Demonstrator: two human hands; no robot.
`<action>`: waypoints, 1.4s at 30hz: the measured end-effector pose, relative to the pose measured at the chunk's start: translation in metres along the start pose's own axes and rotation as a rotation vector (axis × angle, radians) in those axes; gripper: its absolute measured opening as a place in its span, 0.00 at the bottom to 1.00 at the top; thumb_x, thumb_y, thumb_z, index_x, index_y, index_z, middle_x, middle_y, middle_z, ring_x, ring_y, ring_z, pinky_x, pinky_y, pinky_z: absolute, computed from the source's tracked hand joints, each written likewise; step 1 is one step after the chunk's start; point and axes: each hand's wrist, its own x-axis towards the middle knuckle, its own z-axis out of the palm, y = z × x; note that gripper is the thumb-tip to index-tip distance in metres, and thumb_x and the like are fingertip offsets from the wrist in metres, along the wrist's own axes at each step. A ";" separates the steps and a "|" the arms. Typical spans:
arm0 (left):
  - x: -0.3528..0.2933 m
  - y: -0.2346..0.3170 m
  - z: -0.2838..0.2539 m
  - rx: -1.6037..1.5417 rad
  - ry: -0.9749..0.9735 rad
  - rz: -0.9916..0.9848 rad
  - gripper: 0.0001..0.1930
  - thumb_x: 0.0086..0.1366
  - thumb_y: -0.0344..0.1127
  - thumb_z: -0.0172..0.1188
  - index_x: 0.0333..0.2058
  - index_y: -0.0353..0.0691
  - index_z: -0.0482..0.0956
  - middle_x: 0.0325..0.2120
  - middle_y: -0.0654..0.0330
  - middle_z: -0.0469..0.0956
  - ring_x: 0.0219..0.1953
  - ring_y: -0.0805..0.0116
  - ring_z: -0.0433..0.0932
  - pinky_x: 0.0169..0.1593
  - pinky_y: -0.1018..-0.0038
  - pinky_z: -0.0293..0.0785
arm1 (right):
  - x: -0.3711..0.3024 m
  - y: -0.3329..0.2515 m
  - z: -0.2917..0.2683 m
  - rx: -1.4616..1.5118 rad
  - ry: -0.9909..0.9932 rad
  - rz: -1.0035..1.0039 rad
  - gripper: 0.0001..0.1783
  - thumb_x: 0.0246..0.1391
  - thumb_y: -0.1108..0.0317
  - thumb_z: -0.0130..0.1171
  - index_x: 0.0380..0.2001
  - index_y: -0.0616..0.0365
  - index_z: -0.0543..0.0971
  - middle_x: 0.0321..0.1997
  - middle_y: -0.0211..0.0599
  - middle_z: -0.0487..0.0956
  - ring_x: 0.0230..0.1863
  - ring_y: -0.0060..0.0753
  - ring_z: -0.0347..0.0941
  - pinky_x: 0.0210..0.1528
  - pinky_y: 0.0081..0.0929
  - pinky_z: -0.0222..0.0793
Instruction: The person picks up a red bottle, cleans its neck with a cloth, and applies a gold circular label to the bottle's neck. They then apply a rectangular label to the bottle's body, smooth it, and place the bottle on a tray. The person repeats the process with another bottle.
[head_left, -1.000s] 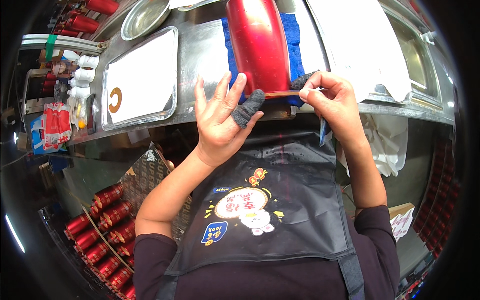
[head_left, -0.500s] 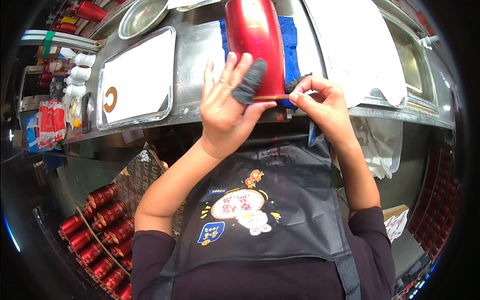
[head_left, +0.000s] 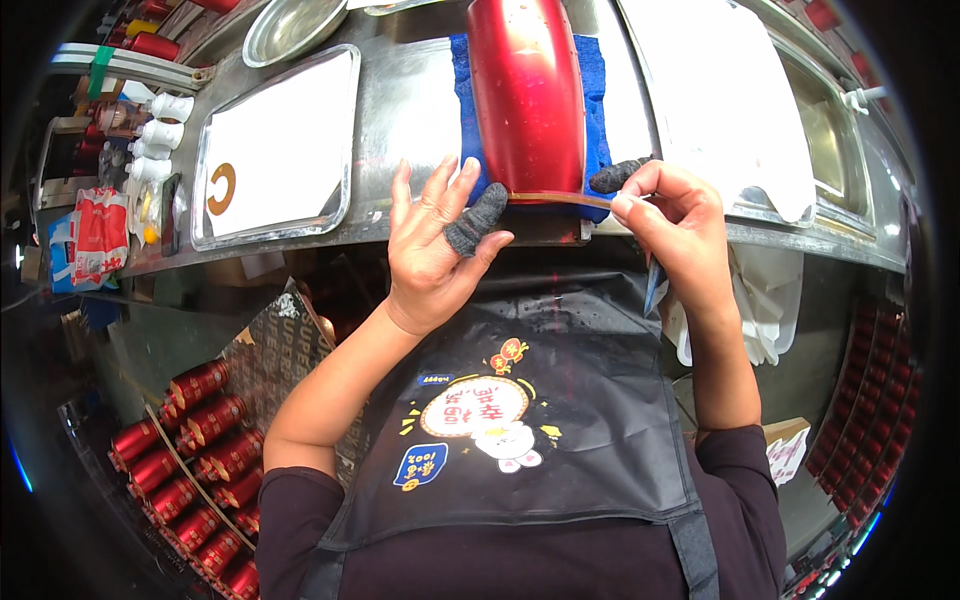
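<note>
A glossy red metal cylinder (head_left: 530, 100) lies on a blue cloth (head_left: 594, 75), its near end toward me. Along that near rim runs a thin gold-orange strip (head_left: 560, 199), which stretches past the rim on the right. My right hand (head_left: 680, 225) pinches the strip's right end between thumb and fingertip. A dark grey finger cover (head_left: 620, 176) sits on one of its fingers. Just left of the rim, my left hand (head_left: 435, 235) is spread, with nothing in it and a similar cover on its index finger. Below my right hand hangs a narrow bluish pointed thing (head_left: 653, 285), partly hidden.
On the left, a metal tray (head_left: 350, 160) holds a white sheet with a brown C-shaped piece (head_left: 222, 188). A round metal bowl (head_left: 290, 30) stands behind it. White sheets (head_left: 715, 100) cover the right side. Several red canisters (head_left: 215, 420) stand at the lower left.
My left hand has come off the cylinder's near end, moving left and toward me. My right hand has shifted right, and more of the strip shows beyond the rim.
</note>
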 end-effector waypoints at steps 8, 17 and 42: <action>0.016 0.007 -0.001 0.092 -0.037 0.113 0.19 0.51 0.33 0.75 0.44 0.47 0.86 0.60 0.54 0.76 0.62 0.43 0.73 0.68 0.35 0.47 | 0.010 0.016 0.001 0.052 0.007 -0.027 0.07 0.57 0.69 0.64 0.27 0.58 0.78 0.25 0.19 0.74 0.22 0.07 0.62 0.24 0.12 0.55; 0.036 0.018 -0.003 0.231 -0.061 0.228 0.19 0.49 0.34 0.74 0.44 0.51 0.88 0.60 0.54 0.76 0.62 0.41 0.73 0.69 0.35 0.46 | 0.013 0.018 0.001 0.062 -0.029 -0.040 0.06 0.58 0.70 0.64 0.28 0.58 0.78 0.26 0.18 0.74 0.23 0.06 0.61 0.24 0.11 0.54; 0.007 0.006 -0.002 0.091 -0.069 0.088 0.23 0.53 0.32 0.75 0.48 0.32 0.83 0.59 0.44 0.75 0.62 0.43 0.73 0.67 0.34 0.51 | 0.011 0.008 -0.004 0.119 -0.073 0.016 0.05 0.56 0.72 0.66 0.30 0.59 0.79 0.28 0.19 0.76 0.29 0.06 0.66 0.31 0.10 0.60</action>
